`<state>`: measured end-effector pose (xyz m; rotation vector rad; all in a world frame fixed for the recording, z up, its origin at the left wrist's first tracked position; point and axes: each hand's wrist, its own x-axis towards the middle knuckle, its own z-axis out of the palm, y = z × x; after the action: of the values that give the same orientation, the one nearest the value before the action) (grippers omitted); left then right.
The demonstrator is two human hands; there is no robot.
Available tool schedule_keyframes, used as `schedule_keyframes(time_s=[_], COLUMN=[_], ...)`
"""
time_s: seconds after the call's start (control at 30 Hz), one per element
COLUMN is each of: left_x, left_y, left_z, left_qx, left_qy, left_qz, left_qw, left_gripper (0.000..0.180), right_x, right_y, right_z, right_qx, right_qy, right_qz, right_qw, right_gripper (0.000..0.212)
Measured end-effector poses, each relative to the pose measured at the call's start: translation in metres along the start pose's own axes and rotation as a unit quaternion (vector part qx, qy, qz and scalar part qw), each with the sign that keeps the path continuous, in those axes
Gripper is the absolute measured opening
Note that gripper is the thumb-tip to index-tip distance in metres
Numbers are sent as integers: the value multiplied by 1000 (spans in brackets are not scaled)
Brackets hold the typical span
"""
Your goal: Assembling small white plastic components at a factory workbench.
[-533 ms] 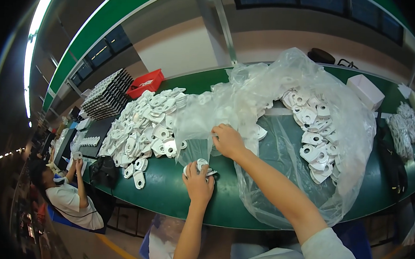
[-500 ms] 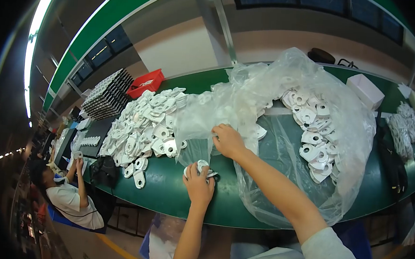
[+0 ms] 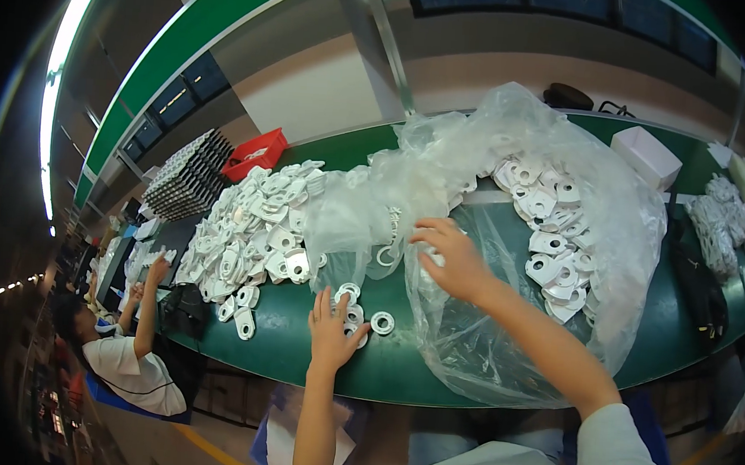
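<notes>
My left hand (image 3: 330,338) rests on the green table with its fingers spread, beside a small cluster of white plastic parts (image 3: 351,314). Just right of its thumb lies a loose white ring (image 3: 382,323). My right hand (image 3: 455,262) is over the clear plastic bag (image 3: 458,372), fingers curled round a small white part (image 3: 435,258) that shows only partly. Another ring (image 3: 385,256) sits at the bag's edge between the hands. Many flat white plates with round holes (image 3: 252,224) are heaped to the left, and more white plates (image 3: 553,245) lie at the bag on the right.
A red bin (image 3: 255,153) and a stack of dark trays (image 3: 188,175) stand at the far left. A white box (image 3: 646,157) and bundled white pieces (image 3: 723,222) are at the right. At the left end, a co-worker (image 3: 135,358) sits with raised hands.
My right hand has moved right, away from the bag's left part. My left hand has loosened and spread, uncovering white parts, and a ring now lies beside it. The co-worker's arm has risen.
</notes>
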<state>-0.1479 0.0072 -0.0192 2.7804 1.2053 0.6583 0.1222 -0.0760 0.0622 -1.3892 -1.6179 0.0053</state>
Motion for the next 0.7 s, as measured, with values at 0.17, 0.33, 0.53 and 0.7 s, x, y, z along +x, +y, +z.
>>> schedule_keyframes(time_s=[0.17,0.33,0.53,0.7], left_x=[4,22,126,189], left_y=[-3,34,61,27], left_z=[-11,-6,69,90], left_qx=[-91,-137,-278,-138], left_qy=[-25,118,129,151], left_qz=[-4,37,69,-135], left_qw=[996,983,949,969], left_gripper=[67,42,32,33], right_x=[-26,-42,-72,-85], right_y=[21,39,69,71], right_z=[-32,-34,-8,-2], right_qx=[57,75,83,45], right_qy=[9,30,99,48], right_qz=[94,120,175,137], right_qw=[994,989,976,988], right_gripper=[19,16,13,10])
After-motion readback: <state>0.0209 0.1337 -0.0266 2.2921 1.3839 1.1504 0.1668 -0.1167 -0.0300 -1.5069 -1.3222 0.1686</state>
